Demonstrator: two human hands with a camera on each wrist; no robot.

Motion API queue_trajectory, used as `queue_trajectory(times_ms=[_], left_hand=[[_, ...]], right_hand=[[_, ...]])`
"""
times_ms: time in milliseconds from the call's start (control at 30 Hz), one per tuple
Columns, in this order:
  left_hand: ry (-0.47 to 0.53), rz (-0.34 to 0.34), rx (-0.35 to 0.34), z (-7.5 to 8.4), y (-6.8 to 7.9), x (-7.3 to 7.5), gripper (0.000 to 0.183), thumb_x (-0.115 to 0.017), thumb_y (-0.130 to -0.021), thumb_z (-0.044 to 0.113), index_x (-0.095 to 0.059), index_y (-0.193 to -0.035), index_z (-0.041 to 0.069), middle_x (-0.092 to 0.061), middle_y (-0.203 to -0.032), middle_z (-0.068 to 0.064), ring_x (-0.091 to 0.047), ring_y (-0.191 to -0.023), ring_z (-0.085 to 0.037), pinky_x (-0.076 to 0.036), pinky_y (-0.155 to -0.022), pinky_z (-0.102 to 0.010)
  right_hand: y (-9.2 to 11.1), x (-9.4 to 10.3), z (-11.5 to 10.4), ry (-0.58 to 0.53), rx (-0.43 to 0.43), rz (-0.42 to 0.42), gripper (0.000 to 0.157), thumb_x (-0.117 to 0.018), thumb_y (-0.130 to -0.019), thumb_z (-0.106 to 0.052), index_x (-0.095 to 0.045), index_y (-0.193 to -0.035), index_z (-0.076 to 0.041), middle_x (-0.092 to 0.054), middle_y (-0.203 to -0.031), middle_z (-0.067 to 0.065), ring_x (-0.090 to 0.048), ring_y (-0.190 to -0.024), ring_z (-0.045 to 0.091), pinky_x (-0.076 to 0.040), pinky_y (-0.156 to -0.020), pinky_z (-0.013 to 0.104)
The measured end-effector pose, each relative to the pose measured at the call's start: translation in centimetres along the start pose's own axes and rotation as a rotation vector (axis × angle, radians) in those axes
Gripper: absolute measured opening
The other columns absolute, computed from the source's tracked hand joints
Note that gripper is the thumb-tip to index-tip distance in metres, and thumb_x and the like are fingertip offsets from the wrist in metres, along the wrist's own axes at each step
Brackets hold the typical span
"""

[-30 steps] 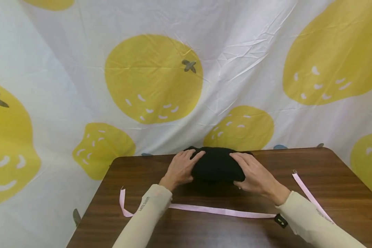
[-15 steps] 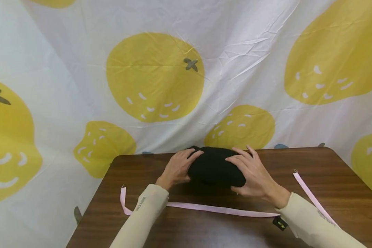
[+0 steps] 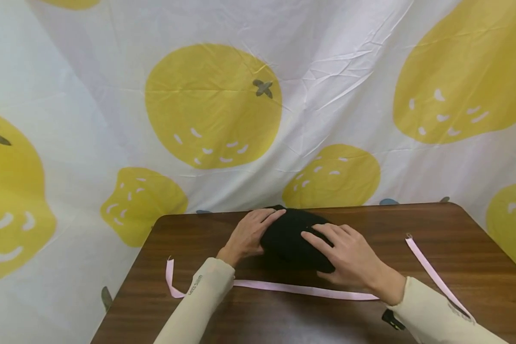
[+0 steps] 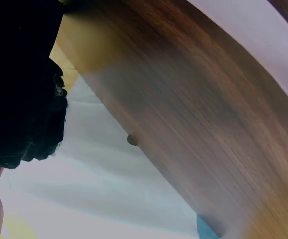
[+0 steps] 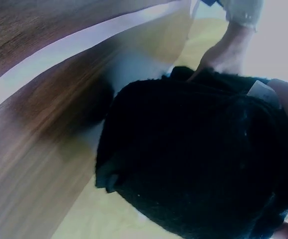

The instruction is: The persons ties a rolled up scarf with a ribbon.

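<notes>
A rounded, fuzzy black cloth item [image 3: 290,239], shaped much like a soft knit hat, is held between both hands over the back of the brown table [image 3: 438,239]. My left hand [image 3: 250,233] grips its left end, fingers over the top and thumb toward me. On the other end, my right hand [image 3: 350,258] holds it with fingers across the upper side and thumb below. In the left wrist view the black cloth [image 4: 24,109] has a ragged, bumpy edge. A small white label [image 5: 264,93] shows on it in the right wrist view.
A pale pink ribbon [image 3: 301,289] runs across the table in front of the hands, its ends turned back at left and right with small metal hooks. Beside the right sleeve lies a small black tag [image 3: 392,319]. A white curtain [image 3: 327,95] with yellow fruit hangs behind.
My right hand has come toward me and slightly down, bringing the right end of the black cloth item with it, so it now slants. The left hand has stayed nearly in place.
</notes>
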State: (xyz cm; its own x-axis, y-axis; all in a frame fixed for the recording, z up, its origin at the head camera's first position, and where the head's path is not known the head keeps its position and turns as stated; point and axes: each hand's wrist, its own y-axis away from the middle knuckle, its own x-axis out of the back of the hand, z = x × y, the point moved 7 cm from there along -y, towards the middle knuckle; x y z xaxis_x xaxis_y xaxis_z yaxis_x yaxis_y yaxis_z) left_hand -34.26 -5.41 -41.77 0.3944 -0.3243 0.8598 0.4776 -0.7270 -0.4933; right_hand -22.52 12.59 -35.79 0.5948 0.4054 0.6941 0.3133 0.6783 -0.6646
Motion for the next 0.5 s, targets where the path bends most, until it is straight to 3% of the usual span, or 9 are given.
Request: queue_trajectory(times_ms=[267,500], left_hand=[[0.01,-0.07,0.02,0.4,-0.2,-0.5,0.114,-0.096,-0.057,0.035,-0.034,-0.152,0.024,-0.049,-0.144,-0.008,-0.049,-0.132,-0.026,-0.04,-0.109,-0.042],[0.023,-0.112,0.014,0.9,-0.4,-0.7,0.119,-0.099,-0.054,0.037,-0.032,-0.152,0.025,-0.044,-0.148,-0.01,-0.046,-0.134,-0.028,-0.037,-0.112,-0.042]], right_hand=[[-0.1,0.8,-1.9,0.072,0.039,-0.007,0.103,-0.095,-0.047,-0.054,-0.058,-0.133,-0.012,-0.063,-0.115,0.016,-0.066,-0.092,0.03,-0.058,-0.061,0.039],[-0.2,1.1,-3.4,0.089,0.016,-0.038,0.104,-0.096,-0.042,-0.056,-0.059,-0.129,-0.012,-0.06,-0.113,0.017,-0.064,-0.088,0.032,-0.056,-0.056,0.038]])
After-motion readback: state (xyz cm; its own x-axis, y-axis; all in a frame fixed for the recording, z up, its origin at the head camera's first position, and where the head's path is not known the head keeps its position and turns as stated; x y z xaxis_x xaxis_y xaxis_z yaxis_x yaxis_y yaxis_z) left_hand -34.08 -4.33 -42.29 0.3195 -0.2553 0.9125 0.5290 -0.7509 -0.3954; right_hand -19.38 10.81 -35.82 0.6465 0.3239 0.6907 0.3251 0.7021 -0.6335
